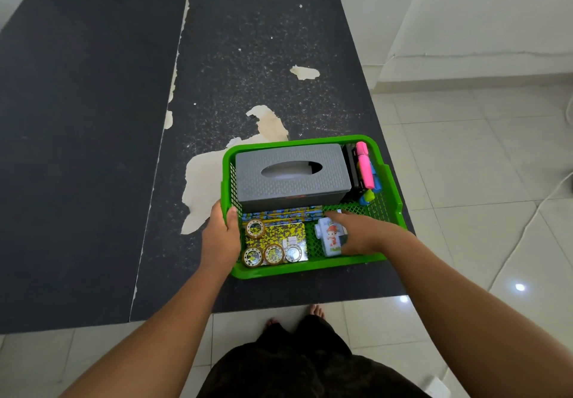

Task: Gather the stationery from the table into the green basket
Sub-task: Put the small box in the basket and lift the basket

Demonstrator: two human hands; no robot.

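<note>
The green basket (313,269) stands near the table's front right corner. Inside it are a grey tissue box (291,177), pink and other highlighters (364,168) along the right wall, a strip of patterned pencils (282,214), a yellow patterned notebook (286,234) and several tape rolls (255,229) lying on it. My left hand (221,236) grips the basket's left rim. My right hand (359,231) reaches into the basket and holds a small white box with a cartoon figure (330,236) against the mesh floor.
The dark table (93,149) has peeled pale patches (201,193) left of the basket. Its front edge lies just below the basket and its right edge close beside it. White tiled floor (465,180) and a cable (533,214) are to the right.
</note>
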